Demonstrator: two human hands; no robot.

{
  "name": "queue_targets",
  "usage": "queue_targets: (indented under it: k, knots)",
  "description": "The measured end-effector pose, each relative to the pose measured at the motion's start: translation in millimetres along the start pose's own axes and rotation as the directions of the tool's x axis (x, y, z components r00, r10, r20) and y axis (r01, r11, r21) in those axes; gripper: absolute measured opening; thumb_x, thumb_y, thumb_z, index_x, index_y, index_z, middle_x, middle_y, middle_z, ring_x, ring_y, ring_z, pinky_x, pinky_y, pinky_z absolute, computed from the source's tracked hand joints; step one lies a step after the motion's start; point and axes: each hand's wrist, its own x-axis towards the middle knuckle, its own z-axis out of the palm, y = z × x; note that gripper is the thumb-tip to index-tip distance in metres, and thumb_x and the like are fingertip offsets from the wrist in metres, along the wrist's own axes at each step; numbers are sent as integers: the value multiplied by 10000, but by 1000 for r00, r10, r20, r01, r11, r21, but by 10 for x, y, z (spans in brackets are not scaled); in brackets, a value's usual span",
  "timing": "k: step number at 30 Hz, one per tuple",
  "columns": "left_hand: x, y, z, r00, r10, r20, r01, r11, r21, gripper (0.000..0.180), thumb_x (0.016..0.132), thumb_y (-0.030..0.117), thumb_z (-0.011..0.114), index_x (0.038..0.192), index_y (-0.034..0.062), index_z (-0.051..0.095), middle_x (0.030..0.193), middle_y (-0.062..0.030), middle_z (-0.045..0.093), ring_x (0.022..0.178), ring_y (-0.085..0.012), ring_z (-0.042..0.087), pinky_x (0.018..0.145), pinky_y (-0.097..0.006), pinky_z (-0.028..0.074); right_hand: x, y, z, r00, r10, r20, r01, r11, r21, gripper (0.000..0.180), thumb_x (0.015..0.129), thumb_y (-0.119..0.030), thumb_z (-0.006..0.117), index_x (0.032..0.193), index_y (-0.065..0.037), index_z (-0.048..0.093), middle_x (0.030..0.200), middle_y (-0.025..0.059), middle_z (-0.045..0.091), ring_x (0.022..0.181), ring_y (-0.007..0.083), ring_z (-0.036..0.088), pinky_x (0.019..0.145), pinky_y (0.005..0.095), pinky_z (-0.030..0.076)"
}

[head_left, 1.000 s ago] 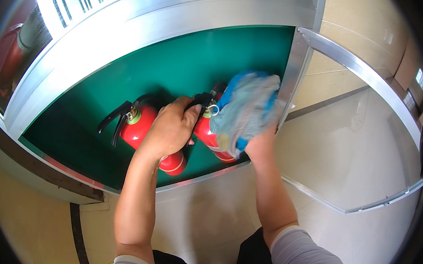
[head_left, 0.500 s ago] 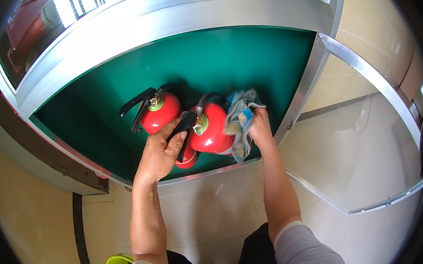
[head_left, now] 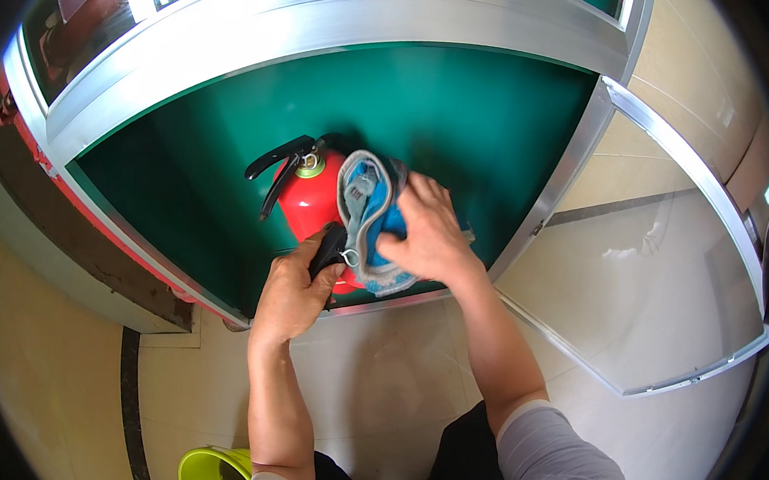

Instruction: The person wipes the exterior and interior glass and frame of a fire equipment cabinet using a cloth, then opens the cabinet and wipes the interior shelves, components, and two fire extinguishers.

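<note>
My left hand (head_left: pixel 291 291) is closed around the black handle (head_left: pixel 327 252) of a red fire extinguisher, a metal ring pin showing beside its fingers. My right hand (head_left: pixel 431 230) presses a blue and grey cloth (head_left: pixel 370 213) over that extinguisher's top and side, hiding most of its body. Its fingers curve over the far side of the cloth, with the thumb on the near side. Just left of it stands a second red fire extinguisher (head_left: pixel 309 198), upright, with a black lever handle and a yellow-green collar. Neither hand grips this one.
Both extinguishers are inside a green-lined cabinet (head_left: pixel 489 114) with a silver metal frame (head_left: pixel 389 16). A clear door (head_left: pixel 638 264) in a metal frame hangs open at the right. On the tiled floor, a yellow-green bucket (head_left: pixel 212 469) stands by my left arm.
My right hand has brought the cloth leftward from the extinguisher's right side over its top. My left hand keeps its grip, and the handle has shifted slightly down and left.
</note>
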Motion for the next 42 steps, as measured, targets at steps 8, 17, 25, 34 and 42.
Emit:
queue_targets:
  k: [8,17,25,34,42]
  knots:
    - [-119,143,-26,968,173,181,-189,979,74,501,820,-35,650,1309,22,556,887,-266,648,741,-386,640,730,-372,509,-6,161,-262,982,99,163,-109,993,53,509,700,-178,728,1184,-71,612,1332,111,533,1239,323,492,1038,406,394]
    - [-66,-56,-124,936,228,270,-232,973,-19,472,800,-58,655,1259,35,592,916,-234,666,789,-350,666,739,-368,520,59,44,-394,876,21,483,-72,994,88,459,646,-188,750,1058,-18,639,1094,91,619,1077,309,556,961,393,423]
    - [-115,-7,-100,975,123,187,-131,991,31,443,810,-59,638,1240,42,602,875,-225,664,715,-340,635,714,-354,512,-83,521,-116,932,154,328,-297,844,446,401,780,-114,670,1162,-6,609,1117,143,630,1043,266,604,902,337,466]
    - [-121,-144,-206,947,180,265,-176,984,-39,512,811,-84,633,1295,82,596,1058,-172,697,788,-253,641,775,-316,522,-483,1293,38,618,729,296,-387,-46,921,264,783,-8,548,1023,-15,655,952,98,689,832,221,675,771,360,556]
    - [-85,-290,-227,931,79,355,-39,992,-118,550,793,-75,667,1301,129,610,961,-92,704,800,-122,610,772,-271,518,-34,290,-103,939,86,333,-233,870,434,227,844,-138,626,1041,-31,658,1012,103,679,996,235,645,854,347,495]
